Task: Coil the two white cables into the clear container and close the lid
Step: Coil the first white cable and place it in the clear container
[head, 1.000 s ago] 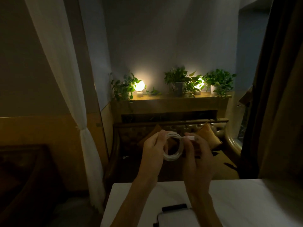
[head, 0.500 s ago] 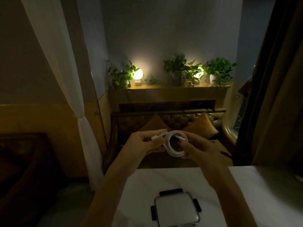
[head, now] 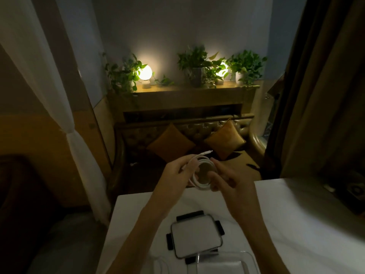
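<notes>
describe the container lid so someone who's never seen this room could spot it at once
Start at the white table in the foreground. Close to its near edge a pale rounded square lies flat: the lid, just beyond the clear container. Four black clips, one per side, set it apart.

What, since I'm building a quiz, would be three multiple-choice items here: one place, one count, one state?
1. Where is the lid? A on the table B on the sofa C on the floor
2. How many lamps glow on the shelf? A one B two C three
3. The cable is: A dropped B draped over a cushion C held, coiled
Key: 1 A, it lies flat there; 2 B, two globes shine; 3 C, the left hand and right hand grip its loops.
</notes>
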